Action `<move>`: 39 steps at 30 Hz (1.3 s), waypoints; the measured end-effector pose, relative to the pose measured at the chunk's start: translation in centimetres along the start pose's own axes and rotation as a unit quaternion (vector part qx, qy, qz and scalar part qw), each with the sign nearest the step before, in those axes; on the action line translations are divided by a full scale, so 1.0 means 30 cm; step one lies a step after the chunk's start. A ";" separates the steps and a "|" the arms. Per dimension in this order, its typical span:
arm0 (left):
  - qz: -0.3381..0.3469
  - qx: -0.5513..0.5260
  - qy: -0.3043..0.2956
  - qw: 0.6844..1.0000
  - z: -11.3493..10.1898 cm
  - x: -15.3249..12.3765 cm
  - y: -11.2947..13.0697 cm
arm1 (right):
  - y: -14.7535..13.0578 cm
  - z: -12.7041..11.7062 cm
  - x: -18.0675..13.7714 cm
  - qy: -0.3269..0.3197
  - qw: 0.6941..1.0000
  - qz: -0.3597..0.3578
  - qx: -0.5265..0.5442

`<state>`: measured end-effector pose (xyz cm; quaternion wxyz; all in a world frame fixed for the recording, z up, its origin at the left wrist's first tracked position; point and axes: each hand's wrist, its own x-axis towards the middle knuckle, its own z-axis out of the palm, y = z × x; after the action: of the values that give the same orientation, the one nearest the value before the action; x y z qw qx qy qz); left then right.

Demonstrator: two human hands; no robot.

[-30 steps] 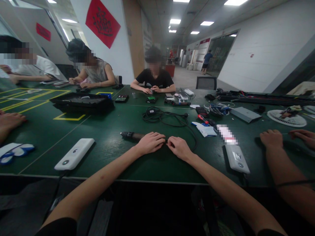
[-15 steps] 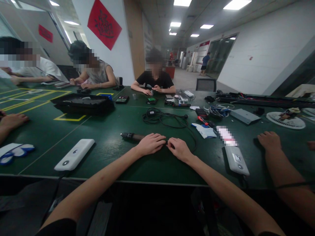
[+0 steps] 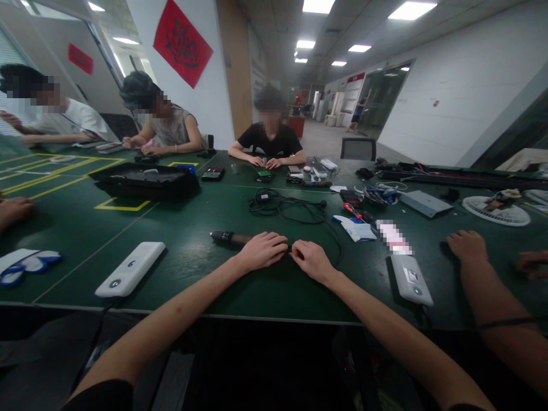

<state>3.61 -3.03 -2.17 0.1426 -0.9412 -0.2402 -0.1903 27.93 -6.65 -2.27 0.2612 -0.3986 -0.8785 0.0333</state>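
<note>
A dark electric screwdriver [image 3: 229,236] lies on the green table, its bit end pointing left. Over its rear part rests my left hand [image 3: 264,250], fingers wrapped round the body. My right hand [image 3: 311,258] is closed at the tail end, where the cord seems to join; the fingers hide what exactly they pinch. A black power cord with an adapter [image 3: 264,196] lies in loose coils just beyond my hands and curves round toward the right hand.
White power banks [image 3: 131,269] [image 3: 411,279] lie on either side. A black tray [image 3: 145,181] stands at the left. Gloves [image 3: 357,227] and a red-handled screwdriver [image 3: 352,210] lie to the right. Co-workers sit opposite; another person's hand [image 3: 468,246] rests at the right.
My hands and the electric screwdriver stay in place. The co-worker opposite has lowered one hand toward the table, and a hand at the left edge has drawn back leftward.
</note>
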 end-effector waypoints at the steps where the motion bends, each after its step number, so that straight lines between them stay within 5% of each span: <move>1: 0.000 0.001 0.000 1.000 0.000 0.001 0.000 | 0.001 0.001 0.000 0.000 1.000 0.000 -0.001; 39: -0.018 -0.007 0.005 1.000 0.011 -0.001 -0.001 | -0.003 0.000 0.001 0.004 1.000 -0.001 0.001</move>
<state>3.67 -2.90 -2.49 0.1341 -0.9366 -0.2551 -0.1993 27.86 -6.69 -2.24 0.2652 -0.3977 -0.8777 0.0327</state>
